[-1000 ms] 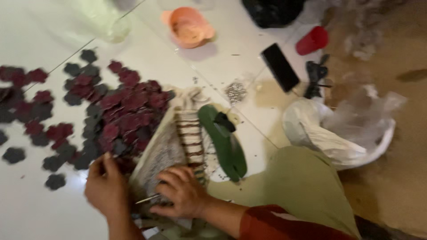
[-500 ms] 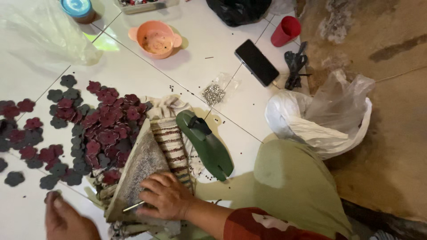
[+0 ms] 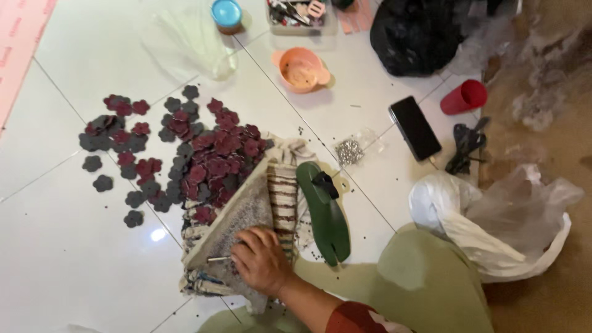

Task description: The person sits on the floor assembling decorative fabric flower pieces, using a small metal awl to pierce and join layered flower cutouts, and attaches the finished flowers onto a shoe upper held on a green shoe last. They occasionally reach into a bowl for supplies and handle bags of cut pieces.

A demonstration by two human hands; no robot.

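My right hand (image 3: 262, 259) rests on a grey triangular slab (image 3: 237, 213) and grips a thin metal rod (image 3: 217, 259) that lies flat on it, pointing left. The slab sits on a striped cloth (image 3: 282, 191). Just beyond its far edge lies a heap of dark red and dark grey flower-shaped cutouts (image 3: 209, 154), with more scattered to the left. A green sandal (image 3: 324, 213) lies to the right of the cloth. My left hand is out of view.
On the white tiled floor are a small pile of silvery beads (image 3: 349, 151), a black phone (image 3: 414, 127), a red cup (image 3: 465, 97), an orange bowl (image 3: 300, 69), a blue-lidded pot (image 3: 226, 13), a black bag (image 3: 413, 34) and a white plastic bag (image 3: 487, 216).
My left hand has dropped out of view at the lower left. The right hand stays on the slab with the rod. The view has shifted, showing more of the floor beyond.
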